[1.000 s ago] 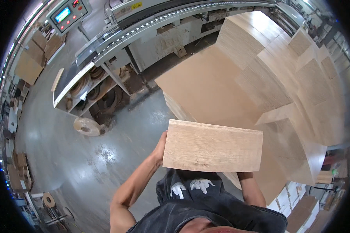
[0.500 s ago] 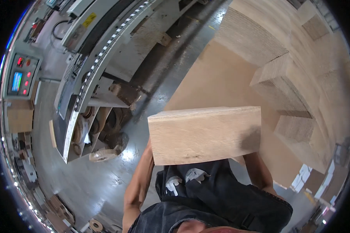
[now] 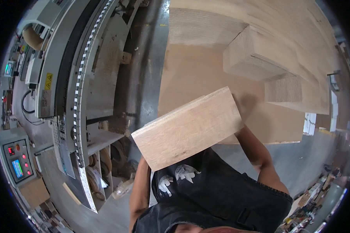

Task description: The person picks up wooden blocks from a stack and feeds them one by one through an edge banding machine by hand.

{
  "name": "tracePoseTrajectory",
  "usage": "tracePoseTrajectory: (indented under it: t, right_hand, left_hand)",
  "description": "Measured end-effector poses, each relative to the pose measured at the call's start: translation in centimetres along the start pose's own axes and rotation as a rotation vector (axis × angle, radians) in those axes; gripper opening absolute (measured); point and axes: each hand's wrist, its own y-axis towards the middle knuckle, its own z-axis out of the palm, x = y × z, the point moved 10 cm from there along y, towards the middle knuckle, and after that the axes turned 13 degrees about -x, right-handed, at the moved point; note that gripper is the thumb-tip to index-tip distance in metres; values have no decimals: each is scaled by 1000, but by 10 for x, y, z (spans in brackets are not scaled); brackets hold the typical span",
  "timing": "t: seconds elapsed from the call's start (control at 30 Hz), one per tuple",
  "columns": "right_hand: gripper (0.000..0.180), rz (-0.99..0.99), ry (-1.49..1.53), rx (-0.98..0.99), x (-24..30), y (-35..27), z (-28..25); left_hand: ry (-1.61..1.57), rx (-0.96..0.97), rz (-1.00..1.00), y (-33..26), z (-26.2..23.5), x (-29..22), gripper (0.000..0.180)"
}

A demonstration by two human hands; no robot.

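Observation:
In front of my body I carry a stack of wooden boards (image 3: 188,130), its broad pale top face toward me and thin layered edges along its far side. The stack tilts, right end farther away and left end nearer. My right hand (image 3: 241,131) grips it at the right end, fingers mostly hidden beneath. At the lower left corner my left hand (image 3: 144,161) supports the other end, and the boards cover nearly all of it. Past the stack lies a large brown sheet (image 3: 198,73) bearing several piles of similar boards, such as a middle pile (image 3: 241,52).
A long machine (image 3: 72,77) with a toothed track runs along the left. Its control panel (image 3: 17,163) has a lit screen and red buttons. Rolls of edging (image 3: 95,176) sit on a shelf under the machine's near end. A smaller board pile (image 3: 284,89) stands at the right.
My view has turned to the right, so the machine shifts left and the sheet comes more ahead. The stack in my hands has gone from level to tilted, its right end swung away.

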Motion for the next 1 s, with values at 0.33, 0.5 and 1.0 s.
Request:
tracePoseTrajectory:
  t: [0.33,0.5,1.0]
  right_hand:
    - [30,-433,50,-439,1,-84,-33]
    - [25,-714,-208,-430,-43,-146,-47]
    - [22,-621,-602,374,-243,-301,194]
  left_hand:
    - [1196,174,1434,-247,154,-236,87]
    - [1449,245,1552,-252,176,-187,98]
    - [946,-56,1726,-245,-79,-291,78]
